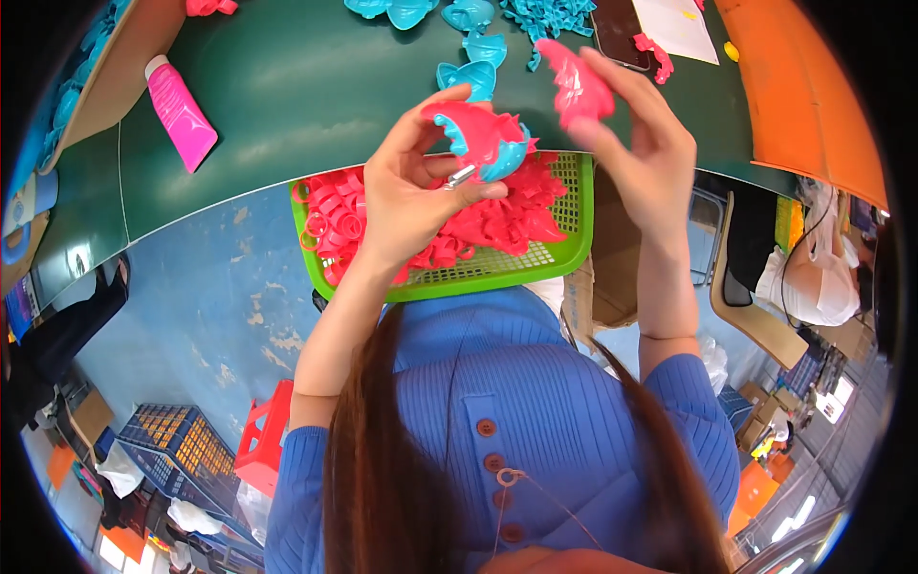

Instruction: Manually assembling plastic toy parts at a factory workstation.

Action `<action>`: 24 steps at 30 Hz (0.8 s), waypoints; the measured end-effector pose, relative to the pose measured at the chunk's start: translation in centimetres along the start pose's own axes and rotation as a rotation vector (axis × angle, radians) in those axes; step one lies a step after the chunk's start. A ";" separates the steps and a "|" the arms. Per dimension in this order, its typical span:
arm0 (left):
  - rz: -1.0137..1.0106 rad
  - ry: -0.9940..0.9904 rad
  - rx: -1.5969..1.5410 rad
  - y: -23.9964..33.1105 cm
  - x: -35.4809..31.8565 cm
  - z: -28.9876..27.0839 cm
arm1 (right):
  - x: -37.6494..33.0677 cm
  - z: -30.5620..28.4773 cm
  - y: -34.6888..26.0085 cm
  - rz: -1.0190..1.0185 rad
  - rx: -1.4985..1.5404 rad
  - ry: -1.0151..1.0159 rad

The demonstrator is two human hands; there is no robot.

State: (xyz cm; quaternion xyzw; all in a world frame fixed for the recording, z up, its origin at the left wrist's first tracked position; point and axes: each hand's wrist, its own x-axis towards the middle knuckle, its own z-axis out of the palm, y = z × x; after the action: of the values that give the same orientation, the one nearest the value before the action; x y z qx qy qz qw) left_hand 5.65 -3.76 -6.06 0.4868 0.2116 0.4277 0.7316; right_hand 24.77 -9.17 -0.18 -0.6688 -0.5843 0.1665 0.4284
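My left hand (406, 187) grips a partly joined plastic piece (483, 139), with a red-pink shell over a turquoise one that has a jagged edge. A small silvery metal part (461, 177) shows near its fingers. To the right, my right hand (645, 143) pinches a separate glossy red-pink plastic piece (577, 86) with a pointed upper end, apart from the left hand's piece. Below both hands sits a green basket (459, 287) holding many red-pink rings and jagged pieces (516, 215).
Turquoise shells (469, 78) lie on the dark green table (287, 86) beyond my hands, beside a phone (620, 33) and white paper (677, 29). A pink tube (180, 115) is at left, near a cardboard box (120, 72) of turquoise parts. An orange surface (794, 86) borders the right.
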 end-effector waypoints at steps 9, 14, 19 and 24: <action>0.021 -0.035 -0.011 0.3 -0.1 -0.1 | 0.3 1.3 -3.6 -0.159 0.151 -0.400; -0.019 -0.038 -0.011 0.4 -0.2 -0.3 | -0.1 1.7 -3.6 -0.049 0.182 -0.382; -0.031 -0.041 -0.003 0.4 -0.2 -0.4 | -0.1 1.9 -3.7 -0.044 0.191 -0.384; -0.045 -0.047 -0.015 0.5 -0.3 -0.4 | 0.3 1.8 -3.8 -0.067 0.178 -0.407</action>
State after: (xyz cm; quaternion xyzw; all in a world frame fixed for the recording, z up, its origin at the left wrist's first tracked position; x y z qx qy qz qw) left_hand 4.98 -3.68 -5.87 0.4866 0.2019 0.4012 0.7493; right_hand 21.16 -8.44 1.75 -0.5612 -0.6635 0.3349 0.3644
